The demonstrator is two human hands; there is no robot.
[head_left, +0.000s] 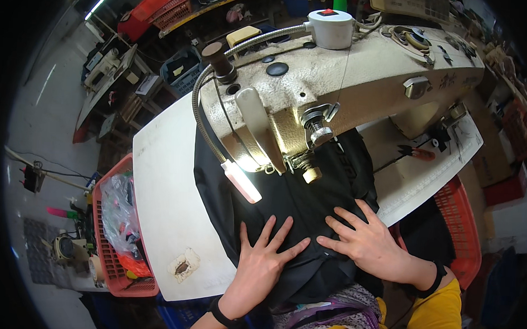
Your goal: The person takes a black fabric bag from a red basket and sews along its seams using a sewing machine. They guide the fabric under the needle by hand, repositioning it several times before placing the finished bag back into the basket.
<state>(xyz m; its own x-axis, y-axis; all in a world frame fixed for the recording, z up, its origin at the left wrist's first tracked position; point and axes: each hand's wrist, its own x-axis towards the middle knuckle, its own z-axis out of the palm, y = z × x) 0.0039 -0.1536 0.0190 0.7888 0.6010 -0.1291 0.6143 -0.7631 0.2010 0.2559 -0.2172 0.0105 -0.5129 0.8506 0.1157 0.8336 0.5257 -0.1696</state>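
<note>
Black fabric (308, 204), splayed hands (260, 264), pebbled sewing machine (377, 73)

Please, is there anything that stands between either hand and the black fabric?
Nothing visible: the left hand and right hand rest directly on the black fabric, on the near side of the sewing machine.

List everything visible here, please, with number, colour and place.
table: one, white, centre
sewing machine: one, cream, on table
lamp: one, white, lit, machine's left end
cloth: pieces unclear, black, under machine
hand tool: one, orange-handled, table's right
left basket: one, pinkish red, left of table
plastic bag: one, clear, in left basket
right basket: one, red, right of table
background clutter: count unclear, mixed colours, behind
wristbands: two, black, one per wrist
sleeve: one, yellow, lower right
left hand: one, bare, on cloth
right hand: one, bare, on cloth
</note>
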